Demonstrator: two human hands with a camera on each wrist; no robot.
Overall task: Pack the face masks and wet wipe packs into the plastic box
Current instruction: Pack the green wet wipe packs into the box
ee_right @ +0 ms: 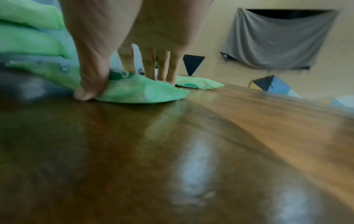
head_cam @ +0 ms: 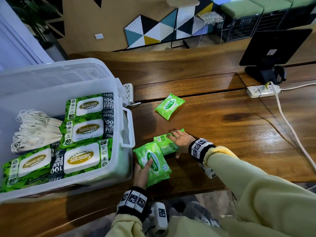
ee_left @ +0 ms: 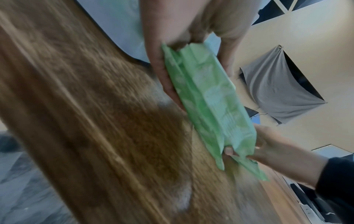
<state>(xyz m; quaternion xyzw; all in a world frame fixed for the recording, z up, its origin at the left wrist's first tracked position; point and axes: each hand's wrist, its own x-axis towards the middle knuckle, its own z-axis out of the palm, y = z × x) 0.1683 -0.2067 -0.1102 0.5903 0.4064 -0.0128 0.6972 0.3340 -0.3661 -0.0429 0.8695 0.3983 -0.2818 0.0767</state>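
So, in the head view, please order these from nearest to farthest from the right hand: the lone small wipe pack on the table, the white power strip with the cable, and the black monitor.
From the right hand:
1. Lone small wipe pack, on the table just beyond the hand, slightly left.
2. White power strip, far right on the table.
3. Black monitor, at the back right, behind the strip.

4 big wipe packs (head_cam: 88, 130), 3 small packs (head_cam: 169, 106), 1 mask bundle (head_cam: 36, 130).
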